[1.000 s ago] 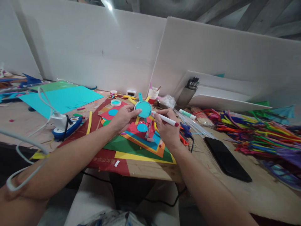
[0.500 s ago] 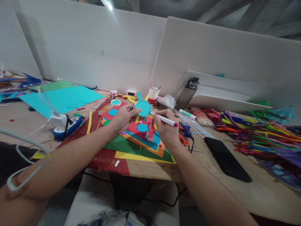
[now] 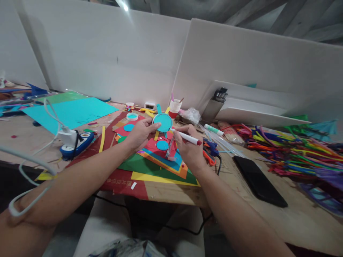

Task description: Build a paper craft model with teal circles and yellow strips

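My left hand [image 3: 142, 134] pinches the left edge of a round blue paper craft [image 3: 163, 122] with a white rim and yellow and blue strips sticking out around it. In my right hand [image 3: 189, 146] is a white marker pen [image 3: 187, 137] with a red end, its tip at the lower right edge of the blue disc. A small dark mark shows on the disc near that tip. Beneath both hands lies a stack of coloured paper sheets [image 3: 158, 166], red, blue, orange, green and yellow. On the stack rests a loose blue paper circle [image 3: 162, 145].
Left stand a white plug adapter [image 3: 67, 137] on a blue power strip and a large blue sheet [image 3: 75, 113]. Paper cups [image 3: 175, 106], a grey bottle [image 3: 213, 105] and a glue stick [image 3: 213, 129] are behind. A black phone [image 3: 259, 180] and many pipe cleaners [image 3: 284, 151] lie right.
The marker's tip has shifted slightly at the disc's lower right edge, and a small dark mark now shows there. My left hand keeps its hold.
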Action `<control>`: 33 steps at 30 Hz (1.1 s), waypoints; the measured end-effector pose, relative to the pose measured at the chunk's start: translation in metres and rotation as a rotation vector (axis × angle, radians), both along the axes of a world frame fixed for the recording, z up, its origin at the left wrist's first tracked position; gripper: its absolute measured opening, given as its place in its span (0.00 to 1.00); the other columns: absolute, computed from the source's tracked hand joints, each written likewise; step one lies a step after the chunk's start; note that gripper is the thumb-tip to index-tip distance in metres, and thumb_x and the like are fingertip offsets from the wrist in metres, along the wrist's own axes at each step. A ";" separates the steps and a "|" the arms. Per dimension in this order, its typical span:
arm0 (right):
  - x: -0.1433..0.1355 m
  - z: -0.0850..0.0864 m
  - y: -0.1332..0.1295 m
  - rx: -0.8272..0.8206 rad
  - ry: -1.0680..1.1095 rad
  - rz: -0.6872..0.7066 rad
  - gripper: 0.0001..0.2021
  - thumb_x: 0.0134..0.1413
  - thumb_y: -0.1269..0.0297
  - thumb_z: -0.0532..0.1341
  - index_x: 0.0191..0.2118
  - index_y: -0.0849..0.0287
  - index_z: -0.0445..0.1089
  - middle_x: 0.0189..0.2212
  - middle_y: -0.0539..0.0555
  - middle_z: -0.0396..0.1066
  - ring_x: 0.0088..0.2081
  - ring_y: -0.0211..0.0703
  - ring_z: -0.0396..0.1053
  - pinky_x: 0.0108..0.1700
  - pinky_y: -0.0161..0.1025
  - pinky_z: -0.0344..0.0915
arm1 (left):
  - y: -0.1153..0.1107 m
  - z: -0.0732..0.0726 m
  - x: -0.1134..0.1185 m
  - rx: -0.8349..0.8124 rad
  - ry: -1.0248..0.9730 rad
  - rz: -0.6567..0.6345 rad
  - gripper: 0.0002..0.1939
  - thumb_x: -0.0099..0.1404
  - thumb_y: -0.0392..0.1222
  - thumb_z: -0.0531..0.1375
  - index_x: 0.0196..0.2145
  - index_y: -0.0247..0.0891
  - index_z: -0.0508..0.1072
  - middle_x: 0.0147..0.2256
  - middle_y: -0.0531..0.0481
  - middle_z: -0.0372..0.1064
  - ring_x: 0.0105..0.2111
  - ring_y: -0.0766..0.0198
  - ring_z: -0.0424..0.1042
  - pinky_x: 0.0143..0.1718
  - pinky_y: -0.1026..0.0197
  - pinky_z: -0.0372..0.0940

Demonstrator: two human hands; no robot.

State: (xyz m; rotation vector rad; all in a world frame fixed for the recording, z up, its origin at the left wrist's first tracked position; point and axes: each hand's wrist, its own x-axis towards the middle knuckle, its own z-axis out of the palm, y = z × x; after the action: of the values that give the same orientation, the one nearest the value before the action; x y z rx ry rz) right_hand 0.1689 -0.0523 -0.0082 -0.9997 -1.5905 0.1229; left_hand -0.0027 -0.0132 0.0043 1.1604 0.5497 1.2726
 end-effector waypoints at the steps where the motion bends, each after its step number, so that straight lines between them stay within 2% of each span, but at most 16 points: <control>1: -0.001 0.000 0.000 -0.004 0.002 0.006 0.07 0.57 0.59 0.61 0.33 0.56 0.68 0.27 0.51 0.73 0.29 0.42 0.70 0.33 0.41 0.66 | 0.000 0.000 0.000 0.000 0.003 0.001 0.13 0.53 0.40 0.69 0.33 0.32 0.72 0.30 0.49 0.74 0.27 0.69 0.70 0.32 0.65 0.67; 10: -0.005 0.003 -0.004 -0.014 0.029 0.048 0.06 0.57 0.61 0.62 0.32 0.57 0.68 0.26 0.50 0.73 0.28 0.40 0.70 0.30 0.38 0.66 | -0.001 0.001 0.000 -0.001 -0.004 -0.002 0.13 0.53 0.41 0.69 0.32 0.32 0.72 0.29 0.50 0.74 0.27 0.69 0.70 0.32 0.65 0.66; 18: -0.006 0.003 -0.006 -0.032 0.007 0.050 0.05 0.57 0.62 0.62 0.32 0.57 0.68 0.26 0.50 0.72 0.27 0.38 0.69 0.30 0.37 0.64 | -0.001 0.001 0.001 -0.015 -0.023 -0.011 0.13 0.52 0.40 0.70 0.32 0.31 0.72 0.27 0.52 0.71 0.25 0.73 0.67 0.28 0.69 0.63; 22: -0.003 0.003 -0.005 0.025 0.016 0.053 0.06 0.57 0.61 0.62 0.34 0.57 0.68 0.27 0.50 0.71 0.28 0.39 0.69 0.32 0.38 0.64 | -0.003 0.002 0.002 -0.022 0.004 -0.070 0.16 0.52 0.44 0.70 0.33 0.32 0.72 0.26 0.53 0.70 0.25 0.71 0.68 0.30 0.66 0.66; 26: -0.002 0.002 -0.003 0.090 0.056 0.062 0.06 0.58 0.61 0.61 0.36 0.57 0.68 0.30 0.50 0.71 0.30 0.39 0.70 0.32 0.37 0.66 | -0.006 0.000 0.004 -0.043 0.053 -0.117 0.16 0.51 0.46 0.71 0.31 0.33 0.71 0.25 0.55 0.68 0.23 0.73 0.66 0.26 0.70 0.63; 33: -0.004 0.004 0.000 0.084 0.061 0.042 0.06 0.58 0.60 0.61 0.35 0.57 0.68 0.30 0.50 0.71 0.30 0.38 0.69 0.31 0.36 0.66 | -0.007 -0.007 0.007 -0.076 0.070 -0.238 0.16 0.56 0.48 0.68 0.34 0.32 0.72 0.29 0.51 0.71 0.28 0.70 0.70 0.29 0.68 0.65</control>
State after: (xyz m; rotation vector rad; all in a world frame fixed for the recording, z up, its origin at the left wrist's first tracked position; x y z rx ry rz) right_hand 0.1649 -0.0520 -0.0046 -0.8901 -1.5486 0.1137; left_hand 0.0044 -0.0199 -0.0026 1.1726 0.4915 1.0026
